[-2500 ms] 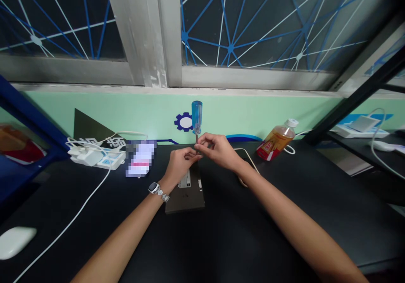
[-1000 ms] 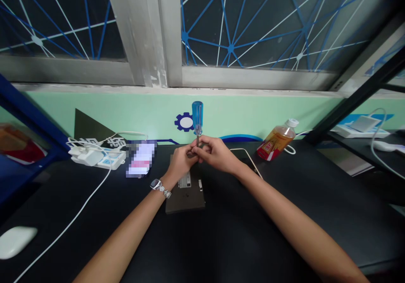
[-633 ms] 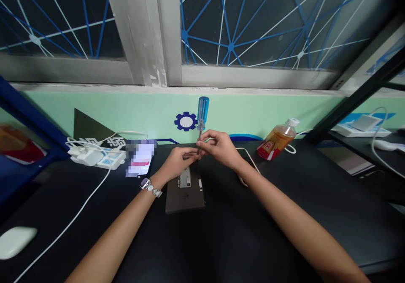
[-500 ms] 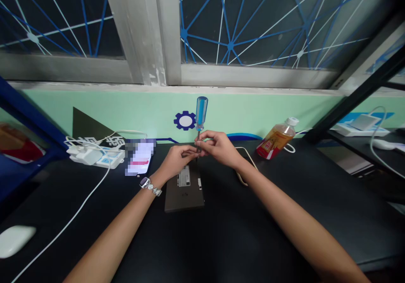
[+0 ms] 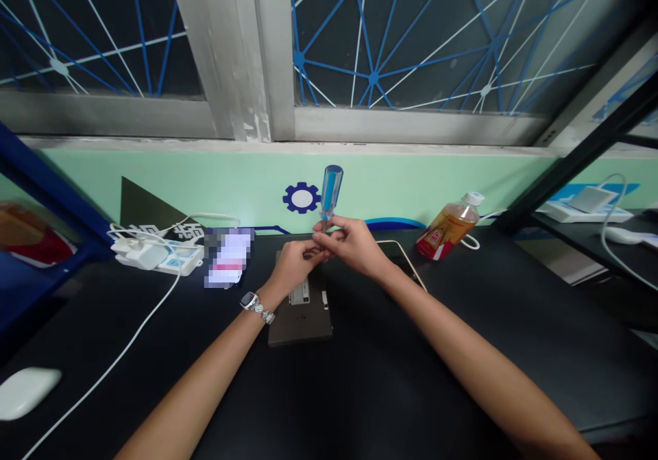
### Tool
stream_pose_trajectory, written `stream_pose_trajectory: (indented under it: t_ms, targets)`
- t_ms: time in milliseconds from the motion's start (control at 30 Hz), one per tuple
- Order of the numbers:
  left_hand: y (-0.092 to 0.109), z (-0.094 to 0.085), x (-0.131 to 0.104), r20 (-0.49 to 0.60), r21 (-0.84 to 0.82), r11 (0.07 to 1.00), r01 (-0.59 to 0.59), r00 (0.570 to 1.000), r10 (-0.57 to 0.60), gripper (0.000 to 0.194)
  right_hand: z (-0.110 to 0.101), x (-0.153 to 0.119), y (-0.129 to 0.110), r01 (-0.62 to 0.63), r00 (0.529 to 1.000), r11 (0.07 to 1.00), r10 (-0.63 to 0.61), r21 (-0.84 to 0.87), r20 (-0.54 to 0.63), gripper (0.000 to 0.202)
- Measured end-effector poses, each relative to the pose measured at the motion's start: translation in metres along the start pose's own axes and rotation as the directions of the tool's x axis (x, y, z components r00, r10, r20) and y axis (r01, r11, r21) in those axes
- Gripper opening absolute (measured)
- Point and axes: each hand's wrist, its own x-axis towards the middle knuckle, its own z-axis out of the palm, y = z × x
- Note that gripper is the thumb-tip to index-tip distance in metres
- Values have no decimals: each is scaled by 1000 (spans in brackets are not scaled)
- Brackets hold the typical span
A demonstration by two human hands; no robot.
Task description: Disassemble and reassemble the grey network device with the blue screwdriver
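At far left, a white rounded object (image 5: pixel 29 395) sits on the black bench (image 5: pixel 380 391), with a white cable (image 5: pixel 134 331) running past it up to a white power strip (image 5: pixel 179 260). Just right of the strip lies a phone (image 5: pixel 229 258), its lit screen pixelated.

Next comes the left hand (image 5: pixel 295 262), with a silver watch (image 5: pixel 250 301) at its wrist. Its fingers are drawn in close to the right hand's fingertips, by the lower end of the screwdriver's shaft; whether they grip anything cannot be told.

Beneath the hands, a flat dark device (image 5: pixel 302 330) lies on the bench. The left hand covers part of its far half, while the near end, part of a pale label (image 5: pixel 299 294) and a small white patch near its right edge show.

The screwdriver (image 5: pixel 332 189) rises above the meeting fingertips, blue handle uppermost and leaning slightly right. The right hand (image 5: pixel 354 242) pinches its shaft just below the handle; the tip is hidden.

Right of that hand, a pale-rimmed flat object (image 5: pixel 399 258) lies partly behind the forearm. Farther right, a bottle (image 5: pixel 446 228) with a white cap stands near the wall.
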Motion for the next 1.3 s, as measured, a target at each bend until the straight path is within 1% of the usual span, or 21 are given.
stream_pose_trajectory:
  t_ms: [67, 133, 200, 300, 367, 433, 500, 567, 633, 733, 800, 867, 933, 1000, 1067, 1167, 1300]
  targets:
    - [3, -3, -1, 28, -50, 999, 15, 1000, -14, 17, -3, 2, 2, 5, 999, 1000, -4, 26, -50, 26]
    - [4, -7, -2, 55, -99, 994, 36, 998, -31, 20, -6, 3, 0, 5, 999, 998, -2, 57, -50, 27]
    - [3, -11, -2, 74, -128, 990, 51, 996, -41, 23, -8, 3, -3, -7, 1000, 999, 9, 52, -21, 26]
    - [-2, -14, -2, 51, -110, 993, 43, 998, -37, 20, -9, 1, -9, 1, 998, 1000, -3, 24, 56, 24]
    - [-4, -14, -2, 18, -82, 996, 25, 1000, -24, 17, -8, -1, -10, 48, 995, 998, -45, -37, 84, 23]
    - [-5, -13, -2, 3, -63, 998, 11, 1000, -11, 16, -6, -2, -9, 113, 992, 980, -103, -163, 70, 23]
    - [-4, -12, -2, -1, -60, 998, 9, 1000, -9, 16, -4, -2, -8, 158, 987, 948, -149, -275, 53, 17]
    - [-2, -12, -2, -5, -67, 998, 13, 1000, -13, 17, -3, -3, -8, 181, 983, 936, -171, -303, 59, 13]
    - [0, -13, -2, -9, -73, 997, 8, 1000, -8, 18, -2, -4, -9, 185, 983, 943, -175, -277, 62, 15]
    - [6, -19, -3, -5, -53, 999, -3, 1000, 2, 19, -3, -4, -13, 165, 986, 964, -165, -208, 18, 18]
    - [9, -24, -8, -15, -26, 1000, -3, 1000, 3, 19, -5, -5, -14, 148, 987, 980, -155, -133, -45, 22]
    - [11, -30, -17, -32, 1, 1000, 0, 999, 0, 18, -6, -9, -12, 132, 984, 991, -133, -14, -123, 24]
    - [11, -36, -30, -44, 30, 999, 14, 999, -13, 18, -5, -17, -8, 106, 980, 983, -78, 150, -182, 26]
    - [11, -39, -44, -49, 50, 998, 34, 998, -31, 17, -2, -29, -1, 64, 978, 941, 7, 332, -208, 27]
    - [10, -41, -58, -53, 49, 998, 45, 998, -42, 15, 4, -43, 6, 21, 969, 890, 94, 456, -229, 32]
    - [13, -39, -72, -52, 33, 998, 49, 998, -47, 14, 16, -62, 15, 10, 941, 821, 186, 571, -284, 38]
    - [20, -33, -78, -64, 10, 998, 69, 996, -68, 14, 28, -74, 21, 19, 931, 748, 228, 663, -284, 34]
